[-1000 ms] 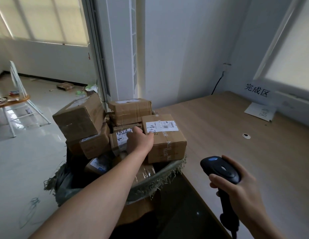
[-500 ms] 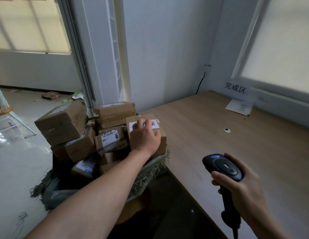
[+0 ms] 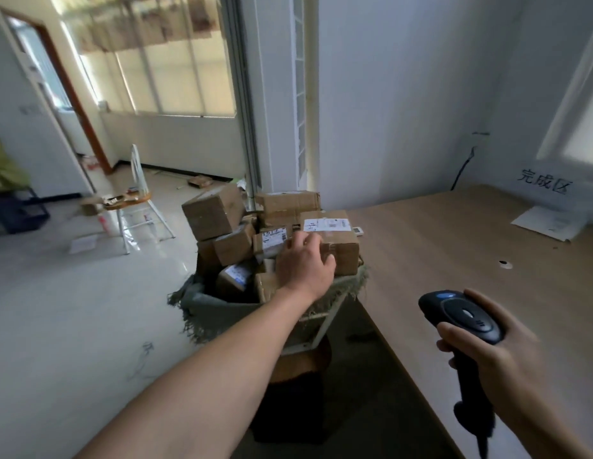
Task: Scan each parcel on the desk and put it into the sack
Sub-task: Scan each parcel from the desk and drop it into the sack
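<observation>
The sack [image 3: 222,309] is heaped with parcels [image 3: 212,215]; the visible counter [image 3: 437,260] right of it shows none, so the task seems almost done. The left hand [image 3: 305,265] presses the top parcel [image 3: 341,248] with nearly straight fingers; the right hand [image 3: 490,356] grips the scanner [image 3: 462,314].

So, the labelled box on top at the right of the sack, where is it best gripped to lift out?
Probably the labelled box by its right end, coming from above on the desk side: that end stands free of the pile, while other boxes crowd its left and the left hand lies over its near-left corner.
</observation>
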{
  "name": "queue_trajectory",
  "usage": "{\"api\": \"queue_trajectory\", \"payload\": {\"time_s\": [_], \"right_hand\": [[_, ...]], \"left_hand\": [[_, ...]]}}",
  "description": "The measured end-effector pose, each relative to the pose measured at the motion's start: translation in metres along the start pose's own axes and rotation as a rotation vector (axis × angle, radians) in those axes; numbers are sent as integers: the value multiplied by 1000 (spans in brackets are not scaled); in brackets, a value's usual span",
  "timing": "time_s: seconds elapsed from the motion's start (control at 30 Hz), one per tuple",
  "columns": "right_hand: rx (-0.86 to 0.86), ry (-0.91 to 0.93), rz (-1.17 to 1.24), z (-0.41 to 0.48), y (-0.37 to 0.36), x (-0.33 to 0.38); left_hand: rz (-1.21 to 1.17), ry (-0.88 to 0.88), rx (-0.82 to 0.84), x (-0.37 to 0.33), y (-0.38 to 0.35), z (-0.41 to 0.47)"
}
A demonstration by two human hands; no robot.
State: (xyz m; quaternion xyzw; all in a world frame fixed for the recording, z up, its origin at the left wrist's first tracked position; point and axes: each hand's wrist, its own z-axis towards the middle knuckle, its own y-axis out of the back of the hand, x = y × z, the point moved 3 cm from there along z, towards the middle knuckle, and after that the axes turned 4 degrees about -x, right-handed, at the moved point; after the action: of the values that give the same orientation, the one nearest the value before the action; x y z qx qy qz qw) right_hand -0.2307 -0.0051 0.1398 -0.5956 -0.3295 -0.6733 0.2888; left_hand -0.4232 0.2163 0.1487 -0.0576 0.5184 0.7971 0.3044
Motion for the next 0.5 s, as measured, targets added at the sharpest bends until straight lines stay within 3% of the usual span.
{"api": "queue_trajectory", "payload": {"time_s": [0.2, 0.5], "right_hand": [[58, 41, 16, -7, -47, 11], [79, 158, -27, 35, -161, 18]], "left_hand": [[43, 128, -81, 74, 47, 9], [123, 290, -133, 210, 78, 94]]}}
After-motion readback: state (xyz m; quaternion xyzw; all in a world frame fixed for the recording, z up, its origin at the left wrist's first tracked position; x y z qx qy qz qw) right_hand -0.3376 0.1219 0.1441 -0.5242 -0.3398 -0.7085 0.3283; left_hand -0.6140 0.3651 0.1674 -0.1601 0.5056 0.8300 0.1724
